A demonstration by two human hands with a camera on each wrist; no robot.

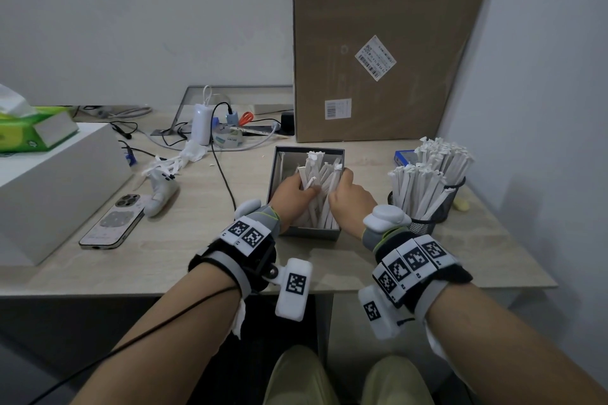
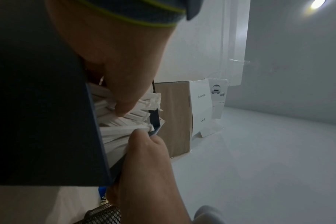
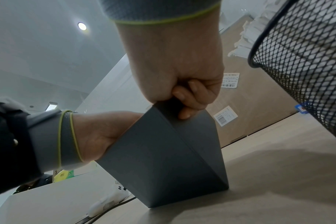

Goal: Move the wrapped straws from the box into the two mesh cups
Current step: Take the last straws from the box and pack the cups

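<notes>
Our forearms reached forward over the worktop (image 1: 184, 240) edge, wrists strapped with tagged bands. Left hand (image 1: 291, 192) sat inside the grey box (image 1: 309, 233), fingers curled into the wrapped straws (image 1: 320, 181); its grip was closed on a bundle. Right hand (image 1: 350, 196) was at the box's right wall, fingers (image 3: 184, 94) curled over the rim, thumb against the straws; closed on the box wall. To the right stood a black mesh cup (image 1: 437, 210), already packed with upright straws. We could make out only one cup.
</notes>
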